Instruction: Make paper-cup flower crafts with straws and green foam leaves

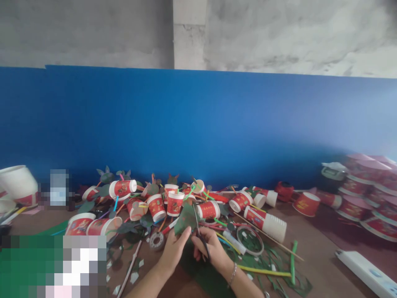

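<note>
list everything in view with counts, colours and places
cups: many, red-white, across table
tubs: several, red, stacked right
container: one, red-white, far left
straws: many, mixed, among cups
cutouts: several, green, among cups
scraps: many, green and white, front
rings: two, greyish, mid-table
tube: one, white, centre right
stick: one, tan, right
power strip: one, white, front right
table: one, brown, below
partition: one, blue, behind table
wall: one, grey, above partition
paper: one piece, green, centre
scissors: one pair, dark, centre
left hand: one, holding paper, centre
right hand: one, holding scissors, centre
</note>
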Demonstrator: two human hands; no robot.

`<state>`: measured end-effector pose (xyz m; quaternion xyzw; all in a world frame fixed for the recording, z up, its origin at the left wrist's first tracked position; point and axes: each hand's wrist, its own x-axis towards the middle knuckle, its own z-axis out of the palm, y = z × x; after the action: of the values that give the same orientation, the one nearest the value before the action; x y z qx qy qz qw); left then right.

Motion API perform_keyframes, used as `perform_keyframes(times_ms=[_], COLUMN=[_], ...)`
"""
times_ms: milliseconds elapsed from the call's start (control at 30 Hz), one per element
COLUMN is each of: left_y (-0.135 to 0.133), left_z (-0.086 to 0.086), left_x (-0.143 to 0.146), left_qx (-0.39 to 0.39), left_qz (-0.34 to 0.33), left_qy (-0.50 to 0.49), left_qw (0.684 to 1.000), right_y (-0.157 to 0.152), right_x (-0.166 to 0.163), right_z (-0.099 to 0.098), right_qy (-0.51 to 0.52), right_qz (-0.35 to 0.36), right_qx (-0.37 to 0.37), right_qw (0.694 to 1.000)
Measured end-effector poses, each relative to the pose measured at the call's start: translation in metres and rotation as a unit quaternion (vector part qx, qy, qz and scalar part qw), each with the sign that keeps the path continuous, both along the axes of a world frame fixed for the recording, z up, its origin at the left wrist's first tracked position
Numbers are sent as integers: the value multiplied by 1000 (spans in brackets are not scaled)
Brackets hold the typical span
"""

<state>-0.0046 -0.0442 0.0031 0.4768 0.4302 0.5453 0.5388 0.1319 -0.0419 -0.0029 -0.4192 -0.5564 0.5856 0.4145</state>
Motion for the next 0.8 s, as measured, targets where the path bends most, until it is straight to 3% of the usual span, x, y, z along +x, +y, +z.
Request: perform_keyframes(times_ms=[200,800], left_y=[1,1], left_z=[-3,2], left_x=[-4,-8], left_qx=[-51,-46], left_qz=[-30,-38], left_qy=[-25,-56], left_qw=[998,997], right_y=[2,2], right_x=[1,1], right_z=[-4,-6], right_qy=[3,1], right_qz=[14,0], right_qx=[5,29], right_qw=[1000,1000])
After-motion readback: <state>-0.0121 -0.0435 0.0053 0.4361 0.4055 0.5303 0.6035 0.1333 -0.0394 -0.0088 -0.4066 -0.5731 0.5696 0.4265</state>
